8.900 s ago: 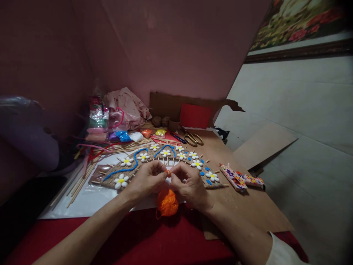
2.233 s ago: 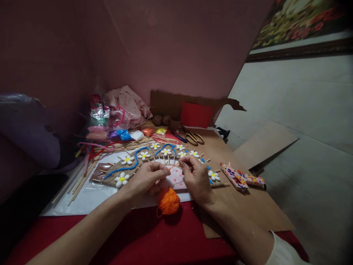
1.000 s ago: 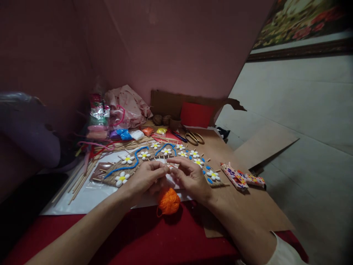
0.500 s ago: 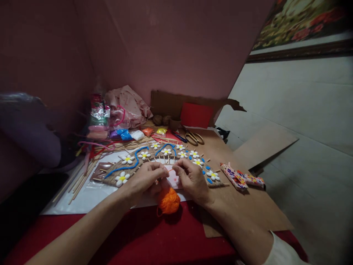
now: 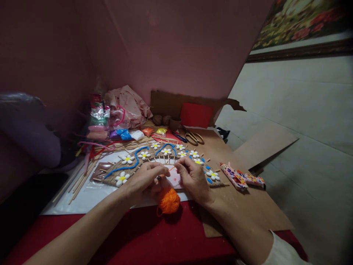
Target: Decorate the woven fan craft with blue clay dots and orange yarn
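Between my two hands runs a short stretch of orange yarn (image 5: 172,168). My left hand (image 5: 150,176) is closed, pinching the yarn between thumb and fingers; a small dark round thing shows by its fingers. My right hand (image 5: 193,178) pinches the strand from the other side. Just below hangs or rests the ball of orange yarn (image 5: 168,201), near the table edge. Behind my hands lies an arched twine-wrapped piece (image 5: 150,154) with stick ends poking out, white-petalled yellow-centred flowers, blue lines and blue dots. A pink spotted piece (image 5: 174,178) sits inside its arch, partly covered by my hands.
Scissors (image 5: 194,138) lie behind the arch, near a red card (image 5: 196,115). Packets of coloured clay (image 5: 124,134) and thin wooden sticks (image 5: 85,175) are at left. A flowered fabric piece (image 5: 241,176) rests on brown cardboard (image 5: 248,206) at right.
My right hand has shifted slightly right, and the orange strand between the hands shows longer. More of the pink spotted piece is visible. The yarn ball stays in place.
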Demonstrator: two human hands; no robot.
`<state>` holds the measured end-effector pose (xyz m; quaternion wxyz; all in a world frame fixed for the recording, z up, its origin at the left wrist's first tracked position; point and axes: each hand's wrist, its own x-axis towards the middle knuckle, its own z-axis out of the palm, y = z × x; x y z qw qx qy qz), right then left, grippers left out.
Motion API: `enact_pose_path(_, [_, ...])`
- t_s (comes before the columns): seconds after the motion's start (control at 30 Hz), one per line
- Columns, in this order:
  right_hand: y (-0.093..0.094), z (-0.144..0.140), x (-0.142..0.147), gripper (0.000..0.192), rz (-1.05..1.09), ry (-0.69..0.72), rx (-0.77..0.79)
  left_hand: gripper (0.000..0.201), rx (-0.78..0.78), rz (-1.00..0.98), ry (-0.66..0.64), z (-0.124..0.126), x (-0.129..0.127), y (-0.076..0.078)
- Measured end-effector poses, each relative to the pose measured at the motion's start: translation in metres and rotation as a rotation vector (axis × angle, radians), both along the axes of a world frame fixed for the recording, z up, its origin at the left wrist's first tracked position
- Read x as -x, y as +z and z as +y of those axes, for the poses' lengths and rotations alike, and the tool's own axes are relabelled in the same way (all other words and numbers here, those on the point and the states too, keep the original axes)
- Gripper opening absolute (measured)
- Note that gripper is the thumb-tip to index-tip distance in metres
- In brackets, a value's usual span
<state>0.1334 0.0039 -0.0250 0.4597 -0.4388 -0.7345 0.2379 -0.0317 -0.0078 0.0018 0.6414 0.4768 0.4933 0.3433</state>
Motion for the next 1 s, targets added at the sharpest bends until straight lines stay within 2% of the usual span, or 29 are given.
enact_pose_path(0.17, [-0.0007,0.0005,0.0004,0.017,0.003,0.016,0.000,0.012,-0.025,-0.045,-0.066,0.0002,0.0006,-0.0018])
enact_pose_path(0.27, [-0.0005,0.0005,0.0005,0.018,-0.002,0.010,0.003,0.014,-0.021,-0.045,-0.055,-0.0005,0.0003,-0.0021])
enact_pose_path(0.57, [-0.0001,0.0036,-0.0027,0.020,-0.008,-0.163,-0.058,0.017,-0.052,-0.034,-0.056,0.0025,0.0035,-0.0076])
enact_pose_path(0.73, [-0.0046,0.0087,-0.0052,0.018,0.009,-0.252,-0.044,0.016,-0.013,-0.063,-0.021,0.0008,0.0023,-0.0030])
enact_pose_path(0.83, [-0.0047,0.0095,-0.0051,0.019,0.015,-0.225,-0.029,0.018,-0.011,-0.099,0.019,0.0000,0.0016,-0.0003])
enact_pose_path(1.0, [-0.0013,0.0054,-0.0019,0.015,-0.028,-0.085,-0.030,0.019,-0.015,-0.156,0.079,0.0028,0.0029,-0.0019])
